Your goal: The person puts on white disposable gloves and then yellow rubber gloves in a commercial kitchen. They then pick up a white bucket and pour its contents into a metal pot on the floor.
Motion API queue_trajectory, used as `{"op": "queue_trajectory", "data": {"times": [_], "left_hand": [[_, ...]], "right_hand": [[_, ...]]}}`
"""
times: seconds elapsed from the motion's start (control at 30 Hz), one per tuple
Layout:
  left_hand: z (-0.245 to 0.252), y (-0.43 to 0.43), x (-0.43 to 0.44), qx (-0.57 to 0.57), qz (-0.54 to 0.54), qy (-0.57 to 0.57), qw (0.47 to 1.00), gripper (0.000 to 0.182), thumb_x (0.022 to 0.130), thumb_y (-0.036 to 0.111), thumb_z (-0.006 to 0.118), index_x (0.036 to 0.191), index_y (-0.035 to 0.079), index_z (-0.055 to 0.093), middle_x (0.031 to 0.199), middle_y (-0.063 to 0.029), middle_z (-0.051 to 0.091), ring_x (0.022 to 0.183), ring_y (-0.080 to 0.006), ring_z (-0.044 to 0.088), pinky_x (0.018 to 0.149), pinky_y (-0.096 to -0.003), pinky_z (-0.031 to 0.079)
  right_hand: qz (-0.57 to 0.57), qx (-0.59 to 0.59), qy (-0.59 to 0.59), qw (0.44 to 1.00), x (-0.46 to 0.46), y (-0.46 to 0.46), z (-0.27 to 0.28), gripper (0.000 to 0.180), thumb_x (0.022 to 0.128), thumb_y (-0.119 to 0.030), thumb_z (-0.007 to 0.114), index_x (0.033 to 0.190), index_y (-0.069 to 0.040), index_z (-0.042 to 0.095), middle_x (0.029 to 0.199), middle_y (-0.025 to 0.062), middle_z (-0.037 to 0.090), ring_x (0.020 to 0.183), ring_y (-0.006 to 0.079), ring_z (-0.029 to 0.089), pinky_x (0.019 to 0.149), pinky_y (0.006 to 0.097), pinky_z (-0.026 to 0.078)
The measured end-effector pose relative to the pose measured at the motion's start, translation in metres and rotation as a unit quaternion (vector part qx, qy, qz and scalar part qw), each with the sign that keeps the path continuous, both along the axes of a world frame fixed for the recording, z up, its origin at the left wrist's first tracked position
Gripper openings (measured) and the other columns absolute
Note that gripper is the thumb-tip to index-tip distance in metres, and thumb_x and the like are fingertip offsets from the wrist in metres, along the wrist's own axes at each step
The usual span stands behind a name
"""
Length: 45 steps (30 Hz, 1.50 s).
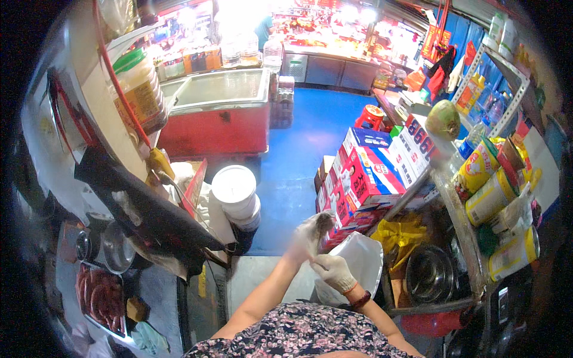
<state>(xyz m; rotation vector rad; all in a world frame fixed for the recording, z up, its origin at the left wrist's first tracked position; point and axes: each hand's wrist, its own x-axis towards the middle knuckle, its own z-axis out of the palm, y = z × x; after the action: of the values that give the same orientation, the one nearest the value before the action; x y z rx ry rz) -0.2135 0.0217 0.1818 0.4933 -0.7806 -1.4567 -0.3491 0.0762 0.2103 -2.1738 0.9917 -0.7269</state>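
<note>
My left hand [313,232] is raised in front of me, with a pale, blurred covering on it that looks like a glove or thin plastic; its palm side is dark. My right hand [335,270], in a white knitted glove, has its fingertips pinched at the left wrist, on the edge of that covering. A dark red bracelet [361,300] circles the right wrist. Just below and behind the hands stands a white bin or bag [362,255]. Stacked red, white and blue cartons [371,174] rise beyond the hands.
White buckets [234,183] stand left of the blue floor [286,192], near a red chest freezer [215,134]. At right, a shelf holds cans [492,197] and a green coconut [443,120]. A tray of dark red meat [102,300] lies at lower left.
</note>
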Motion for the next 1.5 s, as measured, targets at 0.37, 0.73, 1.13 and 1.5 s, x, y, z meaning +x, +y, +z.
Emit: {"op": "queue_trajectory", "data": {"times": [0.37, 0.73, 1.13, 1.5], "left_hand": [[0.037, -0.002, 0.011, -0.011, -0.181, 0.293, 0.939, 0.046, 0.096, 0.037, 0.045, 0.123, 0.001, 0.049, 0.129, -0.0119, 0.053, 0.119, -0.0235, 0.050, 0.104, -0.0381, 0.037], [0.014, -0.014, -0.002, -0.052, -0.114, 0.283, 0.951, 0.049, 0.098, 0.034, 0.044, 0.139, 0.009, 0.035, 0.139, -0.0147, 0.040, 0.120, -0.0302, 0.050, 0.098, -0.0461, 0.042], [-0.020, -0.023, -0.019, 0.060, -0.068, 0.174, 0.981, 0.086, 0.077, -0.009, 0.054, 0.148, 0.023, 0.019, 0.129, -0.0169, 0.049, 0.106, -0.0393, 0.059, 0.084, -0.0453, 0.052], [0.019, -0.032, -0.014, 0.077, 0.134, -0.774, 0.614, 0.075, 0.077, 0.030, 0.067, 0.142, 0.015, 0.033, 0.143, -0.0207, 0.035, 0.119, -0.0373, 0.050, 0.089, -0.0437, 0.049]], "right_hand": [[0.060, 0.035, -0.001, 0.998, 0.009, -0.008, 0.023, 0.022, 0.085, -0.023, 0.061, 0.078, -0.003, 0.060, 0.068, 0.0169, 0.056, 0.062, 0.0332, 0.058, 0.057, 0.0395, 0.045], [0.200, 0.065, 0.049, 0.976, 0.012, -0.020, 0.033, 0.019, 0.085, -0.020, 0.063, 0.081, -0.001, 0.061, 0.070, 0.0191, 0.058, 0.064, 0.0316, 0.060, 0.058, 0.0388, 0.046], [0.201, 0.128, 0.075, 0.968, 0.009, -0.014, 0.024, 0.021, 0.085, -0.022, 0.064, 0.083, -0.001, 0.062, 0.072, 0.0188, 0.060, 0.064, 0.0331, 0.060, 0.060, 0.0388, 0.047], [-0.015, 0.018, 0.081, 0.996, 0.004, -0.025, 0.033, 0.026, 0.082, -0.026, 0.067, 0.089, -0.002, 0.062, 0.076, 0.0176, 0.063, 0.071, 0.0319, 0.063, 0.063, 0.0392, 0.049]]}}
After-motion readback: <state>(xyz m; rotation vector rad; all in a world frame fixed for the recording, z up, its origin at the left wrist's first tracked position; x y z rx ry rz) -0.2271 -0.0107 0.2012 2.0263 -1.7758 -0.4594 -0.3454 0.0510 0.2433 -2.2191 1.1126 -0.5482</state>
